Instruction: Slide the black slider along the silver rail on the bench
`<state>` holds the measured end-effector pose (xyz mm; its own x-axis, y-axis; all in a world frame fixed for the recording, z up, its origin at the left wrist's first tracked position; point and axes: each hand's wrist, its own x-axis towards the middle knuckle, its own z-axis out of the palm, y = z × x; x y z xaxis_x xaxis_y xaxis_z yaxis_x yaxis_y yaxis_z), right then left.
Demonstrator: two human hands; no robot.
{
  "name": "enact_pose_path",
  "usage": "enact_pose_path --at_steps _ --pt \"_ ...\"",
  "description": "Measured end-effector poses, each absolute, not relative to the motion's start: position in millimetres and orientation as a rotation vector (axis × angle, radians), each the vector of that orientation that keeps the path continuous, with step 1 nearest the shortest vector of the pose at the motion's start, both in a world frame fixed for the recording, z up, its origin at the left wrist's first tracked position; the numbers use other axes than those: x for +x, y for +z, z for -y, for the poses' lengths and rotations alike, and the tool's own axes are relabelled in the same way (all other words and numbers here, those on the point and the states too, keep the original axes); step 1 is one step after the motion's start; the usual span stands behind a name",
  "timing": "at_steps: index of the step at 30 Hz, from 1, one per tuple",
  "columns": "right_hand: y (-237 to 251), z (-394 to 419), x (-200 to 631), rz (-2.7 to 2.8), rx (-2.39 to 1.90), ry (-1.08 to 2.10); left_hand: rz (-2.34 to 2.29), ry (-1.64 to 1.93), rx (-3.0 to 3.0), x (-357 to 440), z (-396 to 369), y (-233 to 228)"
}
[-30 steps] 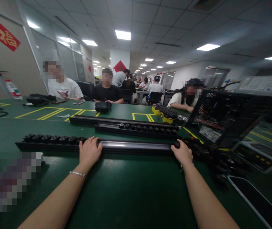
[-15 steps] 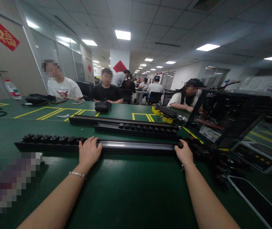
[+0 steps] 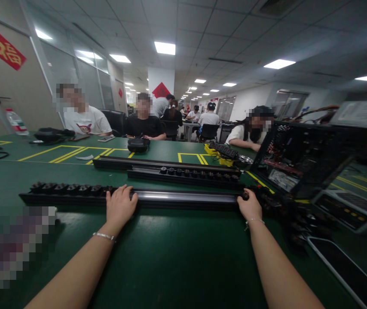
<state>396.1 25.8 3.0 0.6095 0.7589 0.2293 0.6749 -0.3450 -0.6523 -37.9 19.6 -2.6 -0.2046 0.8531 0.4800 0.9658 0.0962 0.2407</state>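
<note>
The long black rail (image 3: 183, 198) lay flat on the green desk (image 3: 177, 257), just in front of the person, and every other place here is told from it. The left hand (image 3: 120, 205) rested palm-down on the rail a little left of its middle, fingers curled over its top edge and pressing rather than lifting. The right hand (image 3: 250, 207) was closed around the rail near its right end, where the bare shiny stretch met a cluster of black knobs (image 3: 269, 201); the exact fingertip grip was hidden behind the hand.

To do this well, it seemed wise to keep both hands well apart as they were, so a long thin piece would not twist or sag, and to push evenly so that neither end swung ahead of the other. The loose black parts (image 3: 299, 227) heaped just beyond the rail's right end looked liable to snag it.

The rail's long axis ran left to right across the view, parallel to the desk's near edge, with a row of black knobs (image 3: 70, 188) standing upward on its left part. Behind the rail lay 2 more black rails (image 3: 183, 174), parallel to it. Beyond its right end stood an open computer case (image 3: 302, 159). Further behind, other people (image 3: 145, 122) sat at the desk
</note>
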Motion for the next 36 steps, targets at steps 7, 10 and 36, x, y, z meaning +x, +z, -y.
enact_pose_path --at_steps 7,10,36 --pt "1 -24 396 1.102 -2.102 0.075 2.146 -0.745 -1.833 -39 -21 -4" --pt "2 -24 397 1.093 -2.122 0.084 2.155 -0.749 -1.833 -39 -21 -4" --pt "-3 -26 412 1.002 -2.136 -0.015 2.16 -0.768 -1.825 -39 -21 -3"
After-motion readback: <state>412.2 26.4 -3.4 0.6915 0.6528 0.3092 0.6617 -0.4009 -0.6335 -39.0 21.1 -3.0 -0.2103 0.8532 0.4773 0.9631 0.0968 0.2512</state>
